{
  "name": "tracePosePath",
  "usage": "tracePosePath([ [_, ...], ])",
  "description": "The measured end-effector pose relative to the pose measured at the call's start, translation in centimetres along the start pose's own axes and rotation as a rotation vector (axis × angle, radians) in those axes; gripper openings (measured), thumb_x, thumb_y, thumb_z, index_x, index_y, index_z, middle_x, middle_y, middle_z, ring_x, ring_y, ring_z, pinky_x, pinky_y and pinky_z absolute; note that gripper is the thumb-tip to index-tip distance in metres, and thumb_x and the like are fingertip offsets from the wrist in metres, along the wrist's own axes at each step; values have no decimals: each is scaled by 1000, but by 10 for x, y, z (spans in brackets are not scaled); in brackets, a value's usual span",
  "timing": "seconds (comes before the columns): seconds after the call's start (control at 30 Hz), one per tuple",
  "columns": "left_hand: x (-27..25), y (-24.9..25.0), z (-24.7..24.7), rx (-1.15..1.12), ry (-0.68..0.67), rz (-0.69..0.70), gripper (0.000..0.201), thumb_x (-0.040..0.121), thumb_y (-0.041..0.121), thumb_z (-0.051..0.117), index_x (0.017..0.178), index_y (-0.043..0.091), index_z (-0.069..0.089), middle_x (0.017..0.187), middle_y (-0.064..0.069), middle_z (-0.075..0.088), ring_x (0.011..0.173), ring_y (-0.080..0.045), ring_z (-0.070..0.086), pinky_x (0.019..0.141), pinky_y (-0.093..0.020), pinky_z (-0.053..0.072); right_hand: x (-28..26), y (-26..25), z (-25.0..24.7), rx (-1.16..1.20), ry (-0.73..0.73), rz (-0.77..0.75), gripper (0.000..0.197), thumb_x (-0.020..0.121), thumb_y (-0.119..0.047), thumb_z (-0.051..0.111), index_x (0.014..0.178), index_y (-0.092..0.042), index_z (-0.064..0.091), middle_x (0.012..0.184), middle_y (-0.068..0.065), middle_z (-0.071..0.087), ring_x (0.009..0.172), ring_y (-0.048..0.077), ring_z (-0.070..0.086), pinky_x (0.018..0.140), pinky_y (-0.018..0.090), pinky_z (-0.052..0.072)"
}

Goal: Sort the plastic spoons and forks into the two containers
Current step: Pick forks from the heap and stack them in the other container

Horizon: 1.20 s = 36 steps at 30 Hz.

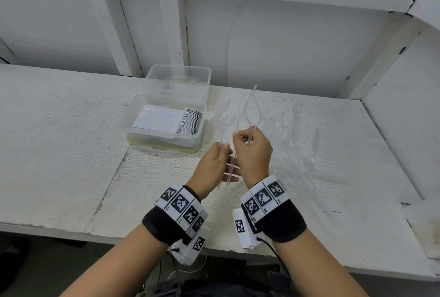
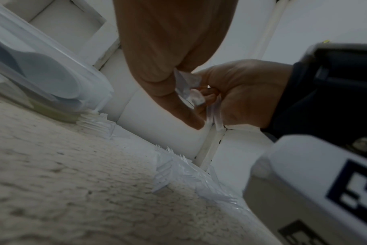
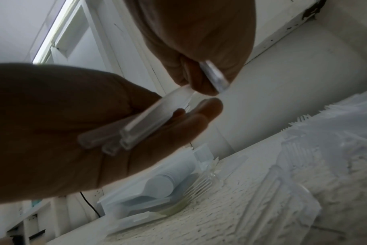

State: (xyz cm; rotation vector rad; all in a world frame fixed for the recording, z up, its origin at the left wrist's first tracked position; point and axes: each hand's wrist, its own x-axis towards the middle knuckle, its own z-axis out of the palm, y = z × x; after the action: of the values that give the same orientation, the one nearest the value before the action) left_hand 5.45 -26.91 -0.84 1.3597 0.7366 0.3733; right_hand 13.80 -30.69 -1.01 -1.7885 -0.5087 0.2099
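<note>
Above the bench's middle, my left hand (image 1: 225, 151) holds a small bundle of clear plastic forks (image 1: 230, 172) across its palm, with the thumb on them. In the right wrist view their handles (image 3: 140, 122) lie along the straight fingers. Just right of it and touching, my right hand (image 1: 244, 133) pinches a few more clear forks (image 1: 250, 110) that stick upward. The near clear container (image 1: 127, 118) holds a neat stack of white spoons (image 1: 188, 121). Behind it stands a second clear container (image 1: 152, 77), which looks empty.
A loose pile of clear forks (image 1: 297, 149) is spread over the white bench (image 1: 59, 141) to the right of my hands. A few more lie beside the spoon container. A white wall with wooden framing closes the back and right side.
</note>
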Motion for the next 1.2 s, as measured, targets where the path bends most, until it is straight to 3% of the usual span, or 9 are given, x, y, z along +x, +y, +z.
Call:
tracePosePath([
  [0.1,-1,2,-2,47,-24,20,23,103,27,30,98,7,40,71,-8,57,47,-12,57,46,-24,47,2,0,-2,10,-82,24,5,87,-14,63,83,-11,64,83,-3,63,81,8,56,63,-3,36],
  [0.23,2,3,-8,139,-11,32,25,102,28,30,101,7,45,65,-3,50,47,-12,45,44,-22,39,1,-2,-5,51,-178,8,17,92,-21,58,100,-11,68,97,-2,65,89,3,56,69,-1,39],
  [0.37,4,0,-12,121,21,-10,30,101,34,32,106,11,51,67,0,43,51,-10,37,40,-16,32,-1,-4,-7,34,-315,47,27,94,-31,52,113,-16,64,67,-18,58,64,-1,48,65,19,40],
  [0.5,4,-5,-11,40,28,-36,25,101,32,36,95,13,51,68,1,42,52,-9,38,43,-16,33,-3,-7,-9,99,-350,99,23,96,-36,44,109,-19,37,70,-6,46,51,4,41,52,20,34],
  [0.67,5,-5,-6,-144,1,-24,25,103,24,31,88,9,43,82,-10,57,72,-19,60,67,-31,54,-9,-3,-12,125,-273,86,9,100,-24,37,101,-15,35,72,-6,44,55,6,43,50,16,39],
  [0.8,5,-6,-6,-188,-28,-34,20,102,25,34,94,9,43,111,-21,63,103,-29,64,94,-44,50,-9,5,-12,64,-201,33,10,96,-21,49,102,-13,49,84,-14,50,75,-3,50,62,3,40],
  [0.9,4,-7,-2,-201,-63,-11,16,102,22,34,100,8,42,112,-21,64,98,-28,66,89,-44,53,-10,7,-10,95,-167,47,11,93,-20,55,101,-13,56,85,-11,56,80,-1,54,66,2,42],
  [1.03,4,-6,-1,-199,-71,23,26,101,22,37,120,4,41,111,-15,64,93,-24,66,84,-44,55,-13,4,-6,130,-179,103,2,91,-24,58,91,-23,58,91,-1,63,88,18,63,78,34,55],
  [1.2,4,-4,-4,-168,-84,38,28,100,24,40,121,7,46,101,-7,66,84,-16,66,67,-30,56,-12,5,-9,8,-213,49,15,92,-27,55,91,-16,65,105,8,58,90,18,58,84,31,51],
])
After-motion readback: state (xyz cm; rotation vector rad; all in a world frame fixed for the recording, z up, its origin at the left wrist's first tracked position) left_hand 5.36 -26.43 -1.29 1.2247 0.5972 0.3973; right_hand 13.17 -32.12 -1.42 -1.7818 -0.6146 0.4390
